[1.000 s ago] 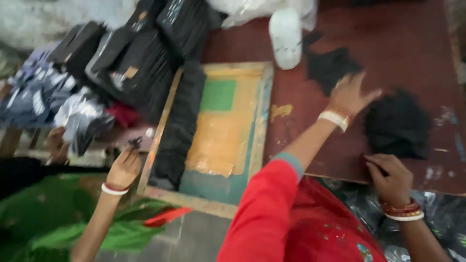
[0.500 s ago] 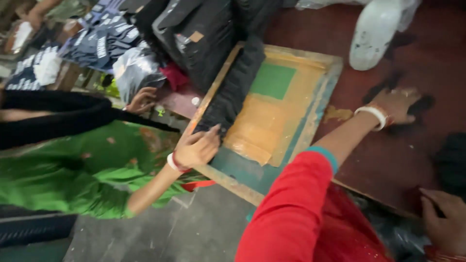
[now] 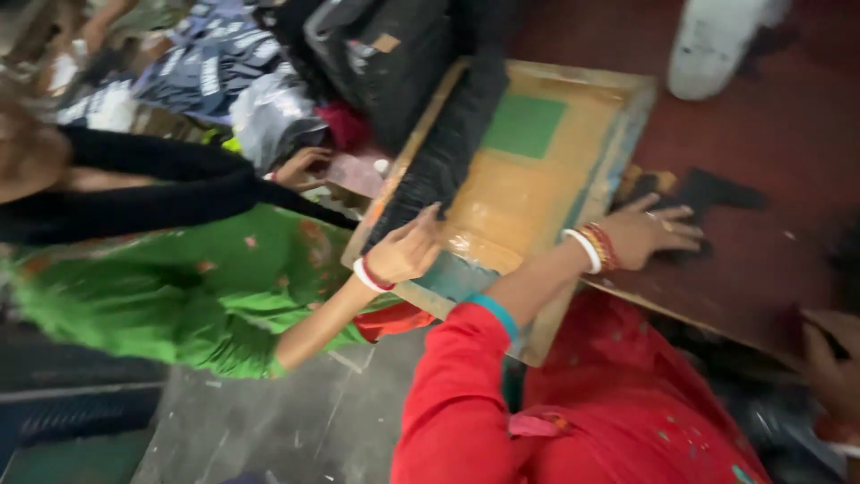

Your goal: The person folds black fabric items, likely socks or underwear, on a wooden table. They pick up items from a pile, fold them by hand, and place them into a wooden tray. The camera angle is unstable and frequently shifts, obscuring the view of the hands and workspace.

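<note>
A worker's left hand (image 3: 649, 231) lies open, fingers spread, flat on a black fabric piece (image 3: 708, 193) on the dark red table (image 3: 788, 116), just beside a wooden printing frame (image 3: 537, 170). The fabric looks light and limp, best lifted by an edge. The right hand (image 3: 829, 372), half out of view, cannot be read. A co-worker's hand (image 3: 403, 251) touches the frame.

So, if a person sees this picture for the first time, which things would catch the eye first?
Probably the wooden frame in the middle, with its yellow-brown panel and a green patch, lying on the dark red table. The person's left hand, out of a red sleeve, lies flat on a black piece right of the frame. At the left, a co-worker in green clothes touches the frame's near edge with one hand.
</note>
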